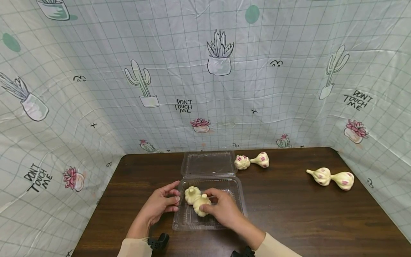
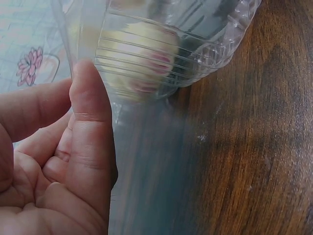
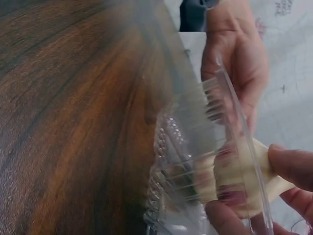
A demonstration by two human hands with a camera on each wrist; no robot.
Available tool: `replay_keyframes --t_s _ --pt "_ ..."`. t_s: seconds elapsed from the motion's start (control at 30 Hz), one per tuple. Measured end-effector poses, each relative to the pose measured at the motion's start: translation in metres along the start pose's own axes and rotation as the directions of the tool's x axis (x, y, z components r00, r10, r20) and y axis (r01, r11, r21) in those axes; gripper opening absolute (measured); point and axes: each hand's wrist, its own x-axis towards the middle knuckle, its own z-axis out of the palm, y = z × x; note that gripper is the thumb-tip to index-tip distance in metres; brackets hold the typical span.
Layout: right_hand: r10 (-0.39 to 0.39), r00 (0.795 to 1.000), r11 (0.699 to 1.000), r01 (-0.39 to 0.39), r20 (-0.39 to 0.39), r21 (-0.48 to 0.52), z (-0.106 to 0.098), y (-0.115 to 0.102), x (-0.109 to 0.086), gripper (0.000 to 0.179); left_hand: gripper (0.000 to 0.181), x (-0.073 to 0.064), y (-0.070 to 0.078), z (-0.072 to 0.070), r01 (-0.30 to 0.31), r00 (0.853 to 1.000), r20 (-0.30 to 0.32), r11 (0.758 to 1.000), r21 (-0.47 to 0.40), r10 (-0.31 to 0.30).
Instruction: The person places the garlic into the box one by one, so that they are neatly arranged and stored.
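Note:
In the head view, a clear plastic clamshell container point(image 1: 221, 225) lies on the table with its lid folded back. One garlic bulb point(image 1: 192, 195) sits inside at the left. My right hand point(image 1: 223, 208) grips a second garlic bulb point(image 1: 201, 206) by its sides, low over the base and against the first one. My left hand point(image 1: 157, 205) is at the container's left edge. The left wrist view has its thumb point(image 2: 90, 103) and forefinger meeting at the clear rim. Through the plastic wall, a garlic bulb point(image 2: 139, 58) with purple patches shows.
Two garlic bulbs point(image 1: 242, 162) lie beside the lid point(image 1: 208, 164), near the back edge. Another pair of garlic bulbs point(image 1: 343, 180) lies farther right on the dark wooden table point(image 1: 289, 210). A printed curtain point(image 1: 173, 82) surrounds the table's back and sides.

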Motion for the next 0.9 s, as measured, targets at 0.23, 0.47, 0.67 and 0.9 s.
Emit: replay_keyframes --t_s 0.23,0.47,0.67,0.9 --pt "-0.019 0.999 0.996 0.021 0.026 -0.082 0.011 0.001 0.003 0.035 0.067 0.001 0.0 0.0 0.007 1.0 0.001 1.0 -0.004 -0.007" --pt "-0.058 0.997 0.972 0.068 0.049 -0.226 0.019 0.0 0.008 0.03 0.067 0.001 0.001 0.0 0.007 1.0 0.007 1.0 -0.001 -0.007" --pt "-0.076 0.994 0.959 0.094 0.078 -0.266 0.021 -0.001 0.008 0.031 0.067 0.0 0.001 0.0 0.011 1.0 0.002 1.0 -0.004 -0.011" --pt "-0.072 0.994 0.944 0.096 0.086 -0.317 0.024 -0.001 0.007 0.03 0.067 0.0 0.001 0.0 0.008 1.0 0.003 1.0 -0.006 -0.008"
